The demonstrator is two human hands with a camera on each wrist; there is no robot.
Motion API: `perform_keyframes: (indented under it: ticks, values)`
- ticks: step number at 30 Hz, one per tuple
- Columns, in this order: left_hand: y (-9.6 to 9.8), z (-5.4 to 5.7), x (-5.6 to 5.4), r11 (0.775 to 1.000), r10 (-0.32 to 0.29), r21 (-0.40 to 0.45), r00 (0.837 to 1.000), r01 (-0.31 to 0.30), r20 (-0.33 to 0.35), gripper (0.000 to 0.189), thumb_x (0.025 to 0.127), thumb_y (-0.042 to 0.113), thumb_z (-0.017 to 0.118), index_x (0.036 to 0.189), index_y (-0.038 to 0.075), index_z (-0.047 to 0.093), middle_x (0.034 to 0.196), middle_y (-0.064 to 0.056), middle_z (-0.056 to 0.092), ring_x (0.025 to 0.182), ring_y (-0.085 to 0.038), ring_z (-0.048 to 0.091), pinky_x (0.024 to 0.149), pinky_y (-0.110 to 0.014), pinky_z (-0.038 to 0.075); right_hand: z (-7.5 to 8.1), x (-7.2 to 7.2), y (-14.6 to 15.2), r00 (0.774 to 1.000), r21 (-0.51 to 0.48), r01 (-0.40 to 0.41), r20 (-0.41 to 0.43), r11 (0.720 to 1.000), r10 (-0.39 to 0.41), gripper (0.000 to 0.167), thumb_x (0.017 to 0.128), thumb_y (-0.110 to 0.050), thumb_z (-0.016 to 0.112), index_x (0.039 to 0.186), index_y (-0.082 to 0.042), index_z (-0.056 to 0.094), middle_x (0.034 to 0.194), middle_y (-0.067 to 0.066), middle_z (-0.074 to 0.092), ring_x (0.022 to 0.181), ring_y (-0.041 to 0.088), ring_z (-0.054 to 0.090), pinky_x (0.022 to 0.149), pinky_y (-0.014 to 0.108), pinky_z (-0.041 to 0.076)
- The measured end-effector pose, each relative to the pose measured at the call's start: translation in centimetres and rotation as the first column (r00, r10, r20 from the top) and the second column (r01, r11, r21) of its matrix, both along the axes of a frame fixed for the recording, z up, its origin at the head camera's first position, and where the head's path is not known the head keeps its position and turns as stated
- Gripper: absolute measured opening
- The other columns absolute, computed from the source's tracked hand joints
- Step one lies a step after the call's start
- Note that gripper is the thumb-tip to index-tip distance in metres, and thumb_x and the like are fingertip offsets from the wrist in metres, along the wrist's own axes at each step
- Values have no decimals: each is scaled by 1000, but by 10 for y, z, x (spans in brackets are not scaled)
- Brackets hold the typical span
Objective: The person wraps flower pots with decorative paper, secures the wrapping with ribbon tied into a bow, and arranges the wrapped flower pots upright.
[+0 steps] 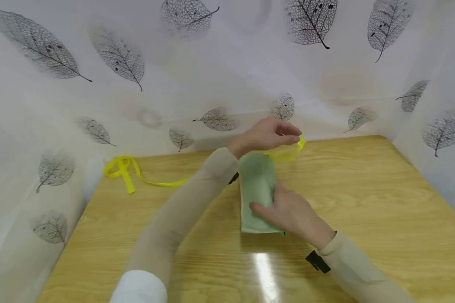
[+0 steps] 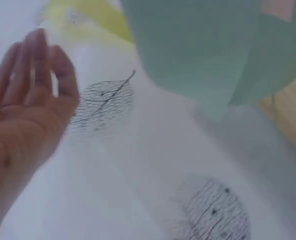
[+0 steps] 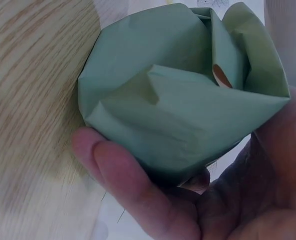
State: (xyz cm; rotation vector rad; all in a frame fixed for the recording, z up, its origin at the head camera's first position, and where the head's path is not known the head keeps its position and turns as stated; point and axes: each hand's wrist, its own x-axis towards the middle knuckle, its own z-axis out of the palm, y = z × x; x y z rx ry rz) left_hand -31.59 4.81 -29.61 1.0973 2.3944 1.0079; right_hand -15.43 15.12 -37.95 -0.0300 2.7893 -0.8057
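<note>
A bundle wrapped in pale green paper (image 1: 255, 193) is held by my right hand (image 1: 293, 210), thumb across its face. In the right wrist view its end shows loosely folded green paper (image 3: 152, 120), with a small brown patch between the folds. My left hand (image 1: 271, 132) is raised beyond the bundle's far end, its fingers (image 2: 35, 75) fairly straight in the left wrist view. Close to those fingertips rises a yellow ribbon end (image 1: 301, 144), blurred; whether they touch it is unclear. The ribbon continues behind the bundle and left forearm.
The ribbon's other end lies looped (image 1: 123, 170) at the table's far left. The wooden table (image 1: 364, 189) meets a white leaf-patterned sheet (image 1: 227, 75) at the back and sides. Black clips or straps (image 1: 318, 261) sit at the wrists.
</note>
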Motion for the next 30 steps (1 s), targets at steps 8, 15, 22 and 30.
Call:
perform_keyframes:
  ticks: [8,15,22,30]
  values:
    - [-61,-22,21,945,328,-5,944,-328,-45,30,104,28,59,126,10,69,121,-5,72,112,-21,67,97,-34,56,0,0,-1,1000,-19,-9,-18,1000,9,107,86,-72,61,148,10,32,99,17,68,75,21,64,58,32,49]
    - [-109,-67,63,847,509,30,827,-530,240,43,101,34,64,132,4,63,122,-10,68,110,-27,66,90,-39,59,-1,1,1,1000,21,6,-30,1000,-6,107,87,-72,61,148,10,31,104,21,68,77,23,64,59,32,48]
    - [-110,-101,96,911,306,41,740,-409,599,69,100,39,66,148,-5,44,134,-19,63,114,-28,70,95,-39,59,0,1,1,998,7,-7,-57,1000,8,102,89,-69,60,147,10,32,97,17,67,73,22,63,56,31,47]
    - [-98,-112,106,929,224,91,744,-358,629,58,100,52,61,133,4,60,123,-8,71,107,-13,67,94,-31,56,-1,2,-2,996,3,-21,-83,1000,21,97,89,-70,60,140,10,39,86,14,63,66,21,60,52,31,45]
